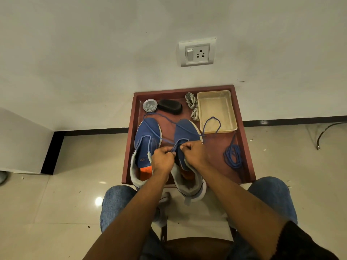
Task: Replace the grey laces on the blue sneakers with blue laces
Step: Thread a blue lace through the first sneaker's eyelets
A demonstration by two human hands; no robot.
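Blue sneakers (148, 136) point toes toward the wall; both hands' fingers (183, 147) pinch a blue lace (165, 140).

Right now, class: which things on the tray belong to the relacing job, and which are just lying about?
Job: right sneaker, left sneaker, blue lace being threaded, spare blue lace, removed grey laces, left hand, right hand.

Lying about: round tin, black brush, beige tray.

two sneakers (148, 147) sat side by side at the tray's (244, 147) lower left; tin (150, 106) and sponge (170, 106) above them, a tub (232, 109) upper right, loose laces (191, 106) left of it.
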